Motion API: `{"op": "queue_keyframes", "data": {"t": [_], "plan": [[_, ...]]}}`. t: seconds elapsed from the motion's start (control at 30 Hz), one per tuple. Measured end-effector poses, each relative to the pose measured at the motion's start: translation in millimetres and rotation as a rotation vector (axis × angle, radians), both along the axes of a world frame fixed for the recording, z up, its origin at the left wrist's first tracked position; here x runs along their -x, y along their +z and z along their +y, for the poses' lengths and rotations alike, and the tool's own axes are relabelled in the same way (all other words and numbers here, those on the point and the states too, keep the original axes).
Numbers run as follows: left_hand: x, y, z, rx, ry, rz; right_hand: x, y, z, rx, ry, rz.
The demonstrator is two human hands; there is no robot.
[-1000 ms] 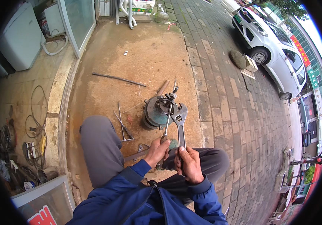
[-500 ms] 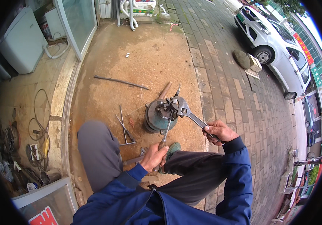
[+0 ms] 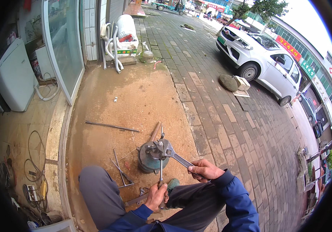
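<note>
Your left hand (image 3: 156,196) grips a screwdriver (image 3: 161,169), your right hand (image 3: 205,170) a wrench (image 3: 180,159) already at the machine's (image 3: 146,161) top, lower middle of the frame, but I can't tell what's left

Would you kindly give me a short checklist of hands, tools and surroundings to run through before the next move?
1. Right hand closed around the handle of the adjustable wrench: ok.
2. Left hand closed around the handle of the long-shafted tool: ok.
3. Wrench head up at the fittings on top of the round green housing: ok.
4. Wrench jaws seated snugly: cannot tell; the contact is too small to make out.
5. Ground around the housing free of loose tools: not ok; a T-shaped metal tool lies to its left.
</note>
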State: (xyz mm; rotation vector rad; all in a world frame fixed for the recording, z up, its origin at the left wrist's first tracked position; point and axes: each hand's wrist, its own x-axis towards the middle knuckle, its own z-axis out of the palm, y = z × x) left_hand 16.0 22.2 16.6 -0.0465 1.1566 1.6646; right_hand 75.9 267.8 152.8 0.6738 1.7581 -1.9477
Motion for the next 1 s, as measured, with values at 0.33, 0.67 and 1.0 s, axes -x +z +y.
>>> {"op": "queue_keyframes", "data": {"t": [0.33, 0.67, 1.0], "plan": [[-9.4, 5.6, 10.4, 0.021, 0.048, 0.122, 24.8, -56.7, -210.0, 0.002, -0.804, 0.311], [11.3, 8.9, -2.7, 0.041, 0.022, 0.074, -11.7, -45.7, -177.5, 0.115, -0.618, 0.254], [19.5, -12.3, -8.0, 0.035, -0.085, 0.088, -45.1, -11.5, -36.4, 0.027, -0.263, 0.038]]}}
